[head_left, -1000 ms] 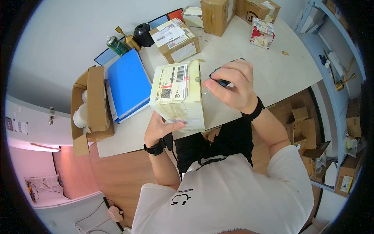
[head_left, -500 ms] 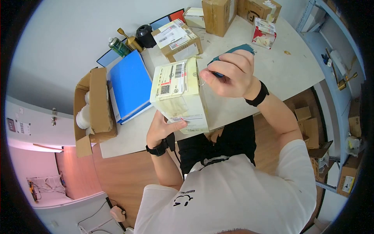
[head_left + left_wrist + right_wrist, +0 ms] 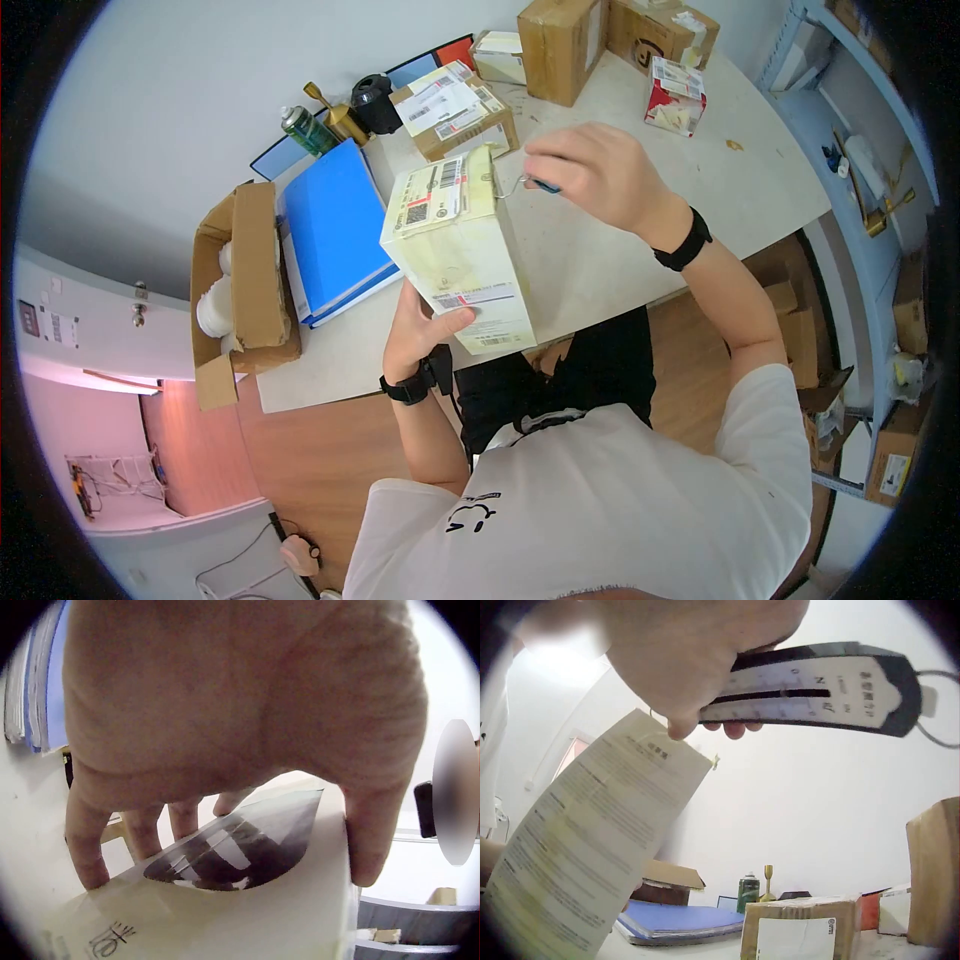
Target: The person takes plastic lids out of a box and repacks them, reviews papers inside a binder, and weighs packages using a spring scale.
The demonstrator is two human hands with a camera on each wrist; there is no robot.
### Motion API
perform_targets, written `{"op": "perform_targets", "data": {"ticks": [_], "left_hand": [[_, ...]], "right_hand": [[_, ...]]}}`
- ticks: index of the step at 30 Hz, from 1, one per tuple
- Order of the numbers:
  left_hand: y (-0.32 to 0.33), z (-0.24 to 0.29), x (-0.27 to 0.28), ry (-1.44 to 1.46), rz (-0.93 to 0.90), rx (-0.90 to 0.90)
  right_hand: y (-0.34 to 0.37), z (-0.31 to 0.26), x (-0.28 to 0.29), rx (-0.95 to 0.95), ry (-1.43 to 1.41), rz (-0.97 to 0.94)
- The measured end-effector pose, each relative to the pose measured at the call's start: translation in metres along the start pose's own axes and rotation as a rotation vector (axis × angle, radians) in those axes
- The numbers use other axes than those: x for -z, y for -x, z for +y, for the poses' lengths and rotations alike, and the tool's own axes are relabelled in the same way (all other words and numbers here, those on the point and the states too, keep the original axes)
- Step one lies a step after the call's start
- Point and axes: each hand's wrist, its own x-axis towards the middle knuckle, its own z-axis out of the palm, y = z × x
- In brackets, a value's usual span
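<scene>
A pale, taped shipping box with barcode labels stands slanted near the table's front edge. My left hand holds its near end, thumb on one side and the other fingers spread over another side. A spring scale, marked N, is gripped in my right hand beside the box's upper edge. Its wire hook reaches from the hand to that edge, where its tip is hidden. The scale's body is mostly behind the hand in the head view; the right wrist view shows its printed face and end ring.
Left of the box lie a blue folder and an open carton with white rolls. Behind stand a labelled carton, a green spray can, a tall brown box and a red-and-white box. Shelving rises at right.
My right hand has lifted and turned, and the scale's teal body has swung out of sight behind it. More of the hook shows at the box edge. The box leans more.
</scene>
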Motion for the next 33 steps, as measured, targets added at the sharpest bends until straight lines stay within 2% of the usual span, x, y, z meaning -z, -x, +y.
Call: {"op": "perform_targets", "data": {"ticks": [4, 6, 7, 10, 11, 13, 18, 20, 21, 23, 24, 28, 31, 32, 33], "left_hand": [[0.001, -0.01, 0.008, 0.043, 0.049, -0.013], [0.0, -0.017, 0.014, 0.074, 0.052, -0.029], [0.002, -0.02, 0.016, 0.106, 0.054, -0.04], [0.004, -0.025, 0.023, 0.113, 0.045, -0.038], [0.005, -0.025, 0.023, 0.113, 0.055, -0.036], [0.004, -0.024, 0.023, 0.113, 0.025, -0.04], [0.002, -0.027, 0.025, 0.149, -0.005, -0.017], [-0.001, -0.026, 0.024, 0.156, -0.024, -0.012], [-0.002, -0.026, 0.023, 0.147, -0.024, -0.015], [-0.005, -0.022, 0.019, 0.138, -0.029, -0.022], [-0.007, -0.019, 0.017, 0.131, -0.033, -0.029], [-0.01, -0.012, 0.011, 0.077, -0.031, -0.051], [-0.012, -0.017, 0.012, 0.086, -0.008, -0.061], [-0.012, -0.017, 0.012, 0.09, -0.015, -0.069], [-0.012, -0.017, 0.011, 0.095, 0.002, -0.062]], "right_hand": [[0.008, 0.01, 0.01, -0.115, -0.024, -0.03], [0.011, 0.012, 0.024, -0.207, -0.027, -0.147], [0.013, 0.013, 0.031, -0.201, -0.034, -0.146], [0.017, 0.011, 0.057, -0.42, -0.204, -0.358], [0.013, 0.007, 0.068, -0.416, -0.213, -0.36], [0.005, -0.003, 0.092, -0.554, -0.379, -0.472], [0.005, -0.016, 0.132, -0.554, -0.409, -0.465], [0.001, -0.017, 0.149, -0.584, -0.413, -0.591], [0.001, -0.014, 0.154, -0.586, -0.408, -0.589], [0.0, -0.006, 0.163, -0.536, -0.393, -0.54], [0.0, 0.001, 0.164, -0.506, -0.408, -0.457], [-0.006, 0.025, 0.176, -0.459, -0.423, -0.387], [-0.014, 0.034, 0.18, -0.496, -0.48, -0.38], [-0.019, 0.042, 0.181, -0.385, -0.457, -0.398], [-0.023, 0.046, 0.18, -0.383, -0.446, -0.398]]}}
